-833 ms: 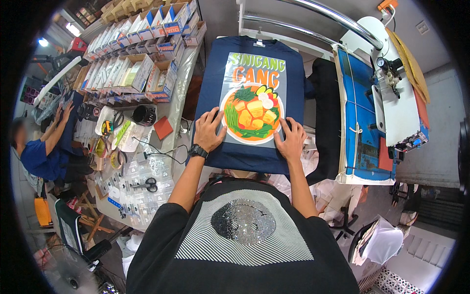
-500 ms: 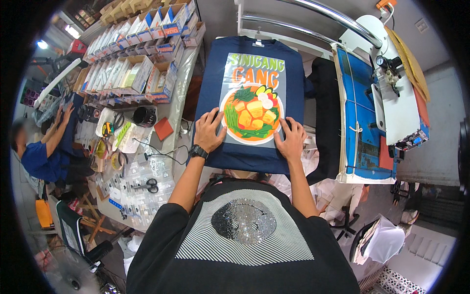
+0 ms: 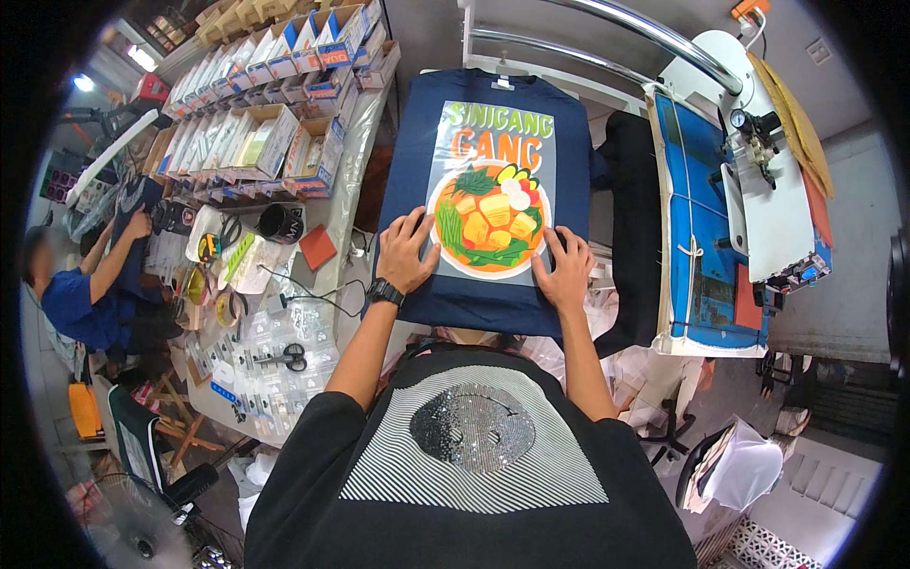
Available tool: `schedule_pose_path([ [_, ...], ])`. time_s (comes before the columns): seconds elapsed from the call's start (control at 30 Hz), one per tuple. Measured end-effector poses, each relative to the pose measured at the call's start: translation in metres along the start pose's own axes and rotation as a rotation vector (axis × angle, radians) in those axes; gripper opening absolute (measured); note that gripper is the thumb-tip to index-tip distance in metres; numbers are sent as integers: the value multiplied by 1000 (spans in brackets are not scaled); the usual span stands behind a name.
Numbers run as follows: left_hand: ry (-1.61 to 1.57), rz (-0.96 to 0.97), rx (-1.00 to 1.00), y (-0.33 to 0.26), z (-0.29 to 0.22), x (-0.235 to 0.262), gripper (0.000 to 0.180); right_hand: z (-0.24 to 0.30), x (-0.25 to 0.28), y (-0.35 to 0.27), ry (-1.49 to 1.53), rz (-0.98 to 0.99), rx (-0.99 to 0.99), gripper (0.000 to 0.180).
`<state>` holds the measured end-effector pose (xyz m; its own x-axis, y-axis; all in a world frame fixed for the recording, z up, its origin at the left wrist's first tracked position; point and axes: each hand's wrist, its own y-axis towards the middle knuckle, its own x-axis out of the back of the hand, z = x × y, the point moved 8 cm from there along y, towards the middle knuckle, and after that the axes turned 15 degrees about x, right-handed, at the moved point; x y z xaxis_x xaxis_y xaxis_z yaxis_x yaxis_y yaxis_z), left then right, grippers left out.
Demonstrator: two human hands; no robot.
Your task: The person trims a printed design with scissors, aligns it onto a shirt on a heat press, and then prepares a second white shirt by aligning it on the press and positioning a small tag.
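Note:
A navy T-shirt (image 3: 408,171) lies spread out in front of me, its collar at the far end. On its front is a clear transfer film (image 3: 485,275) with a colourful printed bowl of food and lettering above. My left hand (image 3: 406,253) rests with fingers spread on the film's left edge and the cloth beside it. At the film's right edge my right hand (image 3: 565,266) lies the same way, fingers apart, thumb by the bowl. A dark watch is on my left wrist. Neither hand grips anything.
Left, a table holds stacked cardboard boxes (image 3: 256,142), scissors (image 3: 284,357), a black cup (image 3: 281,224) and tape rolls. To the right stands a heat press (image 3: 777,190) with a blue bed (image 3: 697,237); a metal bar (image 3: 664,43) crosses behind. A co-worker (image 3: 85,303) works at far left.
My hands and the shirt stay practically in place. At far left the co-worker's hands have shifted, pulling at dark cloth.

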<state>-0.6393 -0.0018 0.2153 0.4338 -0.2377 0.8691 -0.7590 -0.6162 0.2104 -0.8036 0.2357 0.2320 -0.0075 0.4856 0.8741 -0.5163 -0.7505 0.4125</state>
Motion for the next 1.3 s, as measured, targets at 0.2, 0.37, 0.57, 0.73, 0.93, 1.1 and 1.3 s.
schedule_pose_path([
  [0.2, -13, 1, -2, 0, 1, 0, 53, 0, -1, -1, -8, 10, 17, 50],
  [0.37, -18, 6, -1, 0, 1, 0, 53, 0, -1, -1, -10, 9, 18, 50],
  [0.57, -14, 2, 0, 0, 0, 1, 53, -1, -1, -2, -13, -1, 17, 50],
  [0.73, -14, 6, 0, 0, 0, 2, 53, 2, 2, -1, 5, -7, 14, 50],
  [0.93, -4, 6, -3, -1, 0, 1, 53, 0, -1, -1, 6, 8, 1, 51],
  [1.1, -4, 4, -3, -1, 1, 0, 53, -1, -1, -2, 0, 1, 3, 51],
  [1.3, -3, 7, -4, -1, 0, 1, 54, 0, 0, -2, -7, 2, 10, 50],
])
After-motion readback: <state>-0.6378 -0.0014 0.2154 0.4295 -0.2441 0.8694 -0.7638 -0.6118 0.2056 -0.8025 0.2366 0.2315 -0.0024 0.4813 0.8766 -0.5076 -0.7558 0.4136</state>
